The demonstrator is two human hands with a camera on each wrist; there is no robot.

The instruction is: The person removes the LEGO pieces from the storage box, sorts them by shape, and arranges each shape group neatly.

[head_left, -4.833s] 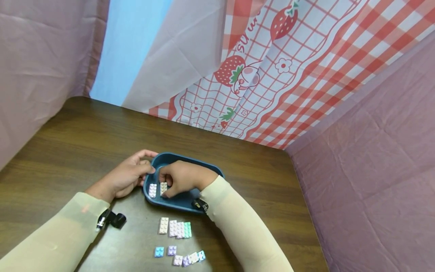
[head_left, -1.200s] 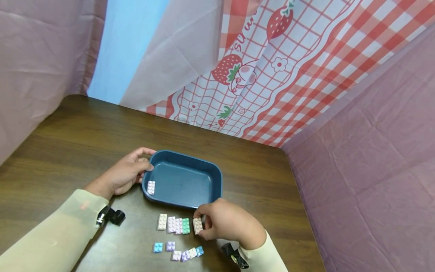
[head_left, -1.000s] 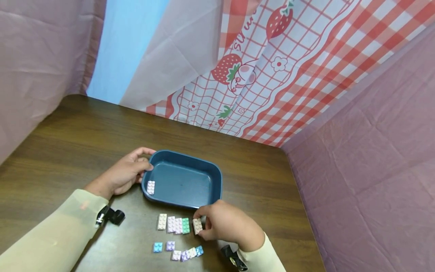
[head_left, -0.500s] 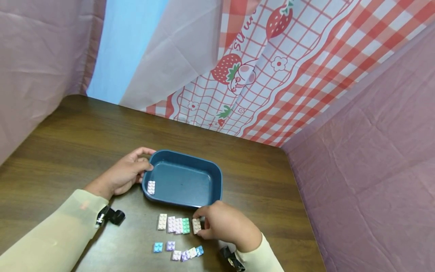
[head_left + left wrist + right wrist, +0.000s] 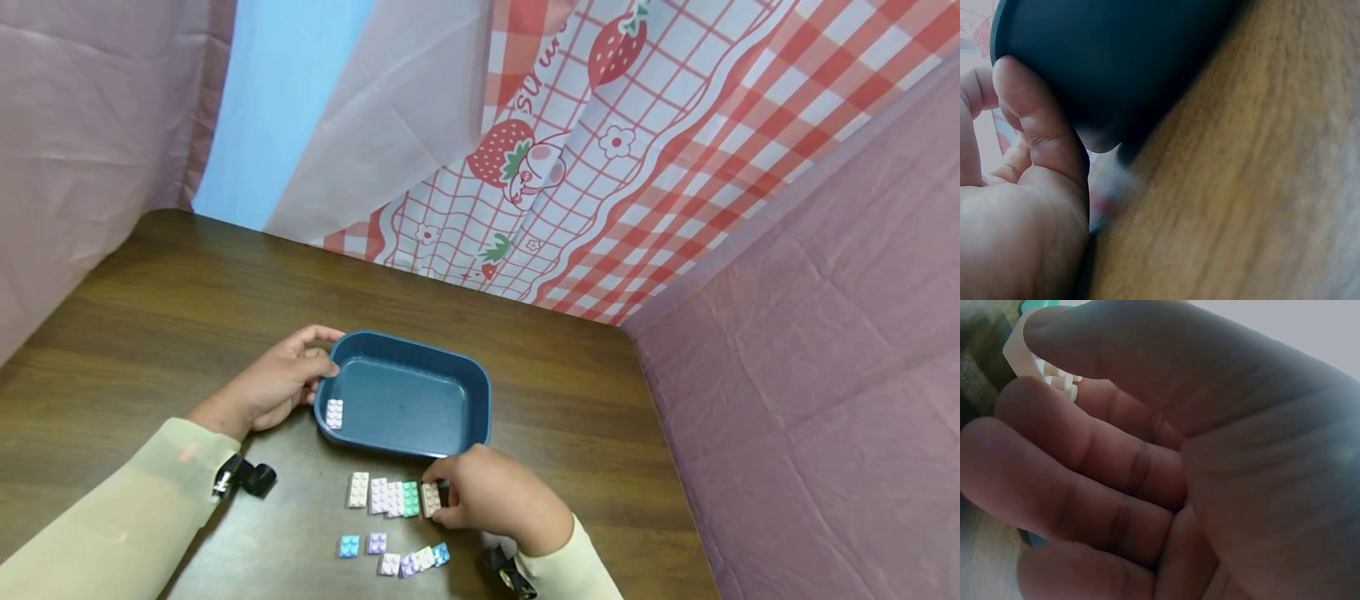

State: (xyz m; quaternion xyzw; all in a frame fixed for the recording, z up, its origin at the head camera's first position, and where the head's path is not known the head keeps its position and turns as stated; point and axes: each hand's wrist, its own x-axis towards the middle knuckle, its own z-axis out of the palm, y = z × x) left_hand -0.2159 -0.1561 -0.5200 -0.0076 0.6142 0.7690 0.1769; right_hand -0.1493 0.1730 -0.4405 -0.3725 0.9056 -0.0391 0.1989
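Note:
My left hand (image 5: 281,383) grips the left rim of a dark blue tray (image 5: 401,408), thumb over the edge. Inside, at the tray's left end, lies a pale pink toy brick (image 5: 334,414). My right hand (image 5: 498,500) pinches a beige toy brick (image 5: 431,500) between thumb and fingers, low over the table in front of the tray. That beige brick stands just right of a green brick (image 5: 410,499), with a narrow gap between them. Two pale pink bricks (image 5: 386,497) adjoin the green one, and a cream brick (image 5: 359,490) lies slightly apart on the left.
Nearer the front, small square bricks form a second row: a light blue brick (image 5: 348,547), a purple brick (image 5: 377,543), and several more running right to a blue patterned brick (image 5: 441,553). Pink cloth (image 5: 810,350) and a strawberry-print cloth (image 5: 525,208) hang around the wooden table (image 5: 562,375).
My right hand has brought the beige brick out of the tray to the right end of the front row, then shifted it slightly left toward the green brick. My left hand stays on the rim.

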